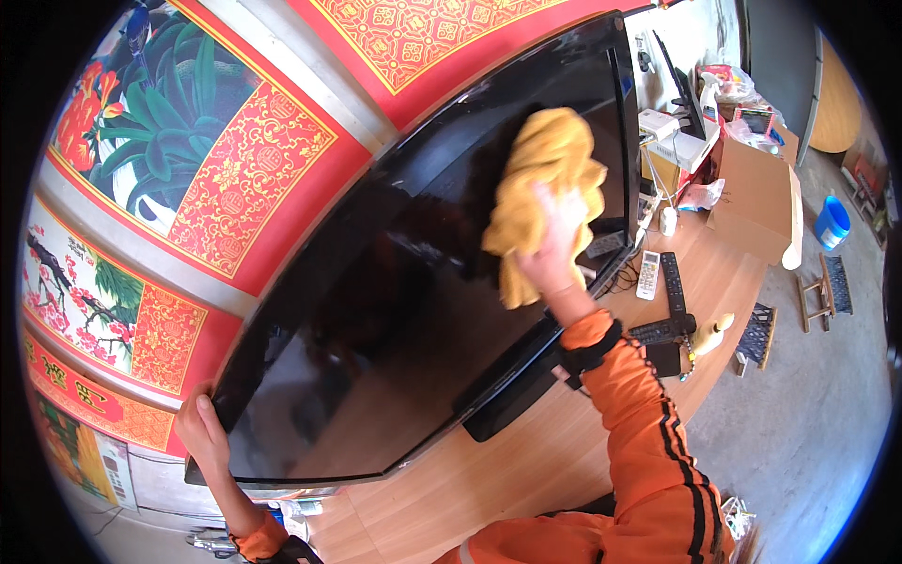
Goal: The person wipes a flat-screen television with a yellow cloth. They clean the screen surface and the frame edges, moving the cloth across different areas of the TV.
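A large flat-screen television (394, 282) stands on a wooden table (451, 479), its dark glossy screen towards me. Against the right part of the screen my right hand (553, 243) presses a bunched yellow cloth (546, 162); the hand and cloth are slightly blurred. My left hand (204, 426) grips the television's frame at the left edge, thumb on the front and the other fingers partly hidden behind it. Orange sleeves with black stripes cover both arms.
Right of the television lie a white remote control (647, 275), black remotes (674, 289) and cables. A pale bottle-like object (712, 333) stands near the table's edge. Farther off are a cardboard box (754, 197), a blue bucket (832, 223) and small stools (758, 335). Red decorative posters hang behind the television.
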A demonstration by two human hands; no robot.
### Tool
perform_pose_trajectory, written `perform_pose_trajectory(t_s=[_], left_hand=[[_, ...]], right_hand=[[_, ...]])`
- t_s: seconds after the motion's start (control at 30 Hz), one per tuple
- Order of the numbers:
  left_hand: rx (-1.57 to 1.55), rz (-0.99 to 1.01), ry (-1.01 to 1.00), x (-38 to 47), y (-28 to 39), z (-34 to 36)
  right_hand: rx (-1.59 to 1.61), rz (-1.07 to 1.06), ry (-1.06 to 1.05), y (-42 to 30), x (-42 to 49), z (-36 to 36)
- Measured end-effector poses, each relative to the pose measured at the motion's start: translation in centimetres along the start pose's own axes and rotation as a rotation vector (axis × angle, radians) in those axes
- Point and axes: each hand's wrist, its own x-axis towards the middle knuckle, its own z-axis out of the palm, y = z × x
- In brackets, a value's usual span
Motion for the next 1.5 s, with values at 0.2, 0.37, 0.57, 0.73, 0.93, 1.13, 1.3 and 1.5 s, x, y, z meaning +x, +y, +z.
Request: perform_pose_trajectory(t_s=[0.2, 0.37, 0.57, 0.73, 0.93, 1.13, 1.3, 1.5], left_hand=[[-0.034, -0.012, -0.011, 0.1, 0.3, -0.1], [0.012, -0.016, 0.006, 0.0, 0.1, -0.1], [0.004, -0.01, 0.011, -0.2, -0.3, 0.0], [-0.074, -0.012, 0.0, -0.1, -0.4, 0.1], [-0.02, 0.007, 0.011, -0.1, -0.2, -0.1], [-0.042, 0.009, -0.027, 0.1, 0.2, -0.4], [-0.035, -0.005, -0.028, 0.0, 0.1, -0.3], [-0.001, -0.007, 0.001, -0.6, -0.4, -0.2]], right_hand=[[0.018, 0.417, 0.187, 13.9, -2.9, -0.5], [0.045, 0.834, 0.058, 16.6, -10.4, -3.4], [0.032, 0.766, -0.016, 10.0, -10.7, -4.4], [-0.003, 0.347, 0.048, 8.8, -4.3, -3.3], [-0.123, 0.646, 0.115, 14.8, -8.0, -3.1], [-0.264, 1.126, -0.21, 13.1, -19.0, -3.1], [-0.012, 0.95, -0.287, 0.0, -25.4, -3.0], [-0.138, 0.935, -0.34, 0.7, -26.0, -2.9]])
